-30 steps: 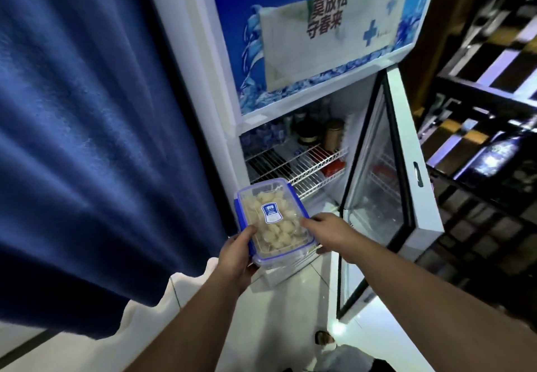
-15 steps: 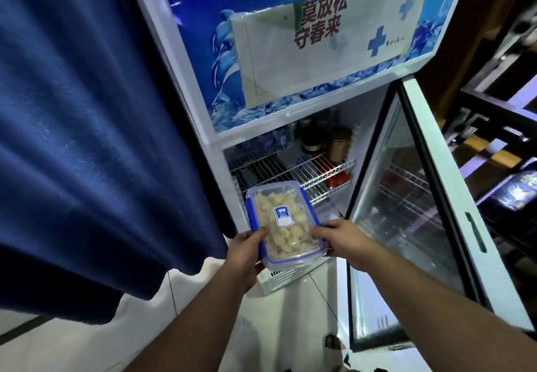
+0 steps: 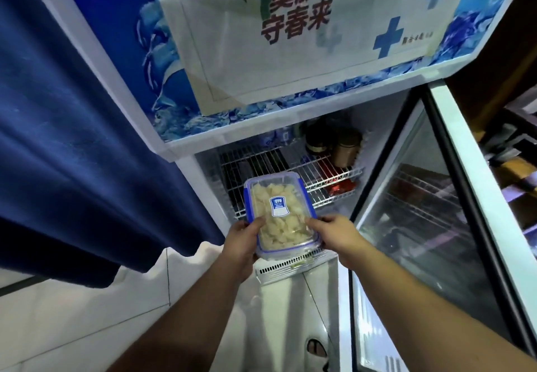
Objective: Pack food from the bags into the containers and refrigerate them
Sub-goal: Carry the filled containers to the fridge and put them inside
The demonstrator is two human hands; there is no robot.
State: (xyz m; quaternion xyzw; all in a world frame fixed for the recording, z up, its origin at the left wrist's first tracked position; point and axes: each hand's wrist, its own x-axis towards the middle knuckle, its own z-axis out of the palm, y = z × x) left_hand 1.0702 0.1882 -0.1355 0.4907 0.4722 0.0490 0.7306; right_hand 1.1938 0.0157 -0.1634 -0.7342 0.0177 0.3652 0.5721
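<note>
A clear food container (image 3: 279, 214) with blue lid clips and a blue label holds pale yellow food pieces. My left hand (image 3: 242, 245) grips its near left side and my right hand (image 3: 334, 235) grips its near right side. I hold it level just in front of the open refrigerator (image 3: 180, 156), its far end over the front of the white wire shelf (image 3: 316, 174). The glass door (image 3: 430, 226) stands swung open to the right.
Two dark jars (image 3: 334, 146) and a red packet (image 3: 338, 190) sit toward the shelf's right and back. A blue curtain (image 3: 72, 139) hangs on the left. The refrigerator's bottom grille (image 3: 287, 267) meets a pale tiled floor (image 3: 87, 313). Dark shelving (image 3: 517, 145) stands at right.
The view has closed in on the refrigerator. The container, held in both hands, has moved forward toward the wire shelf, and the door looks swung wider open.
</note>
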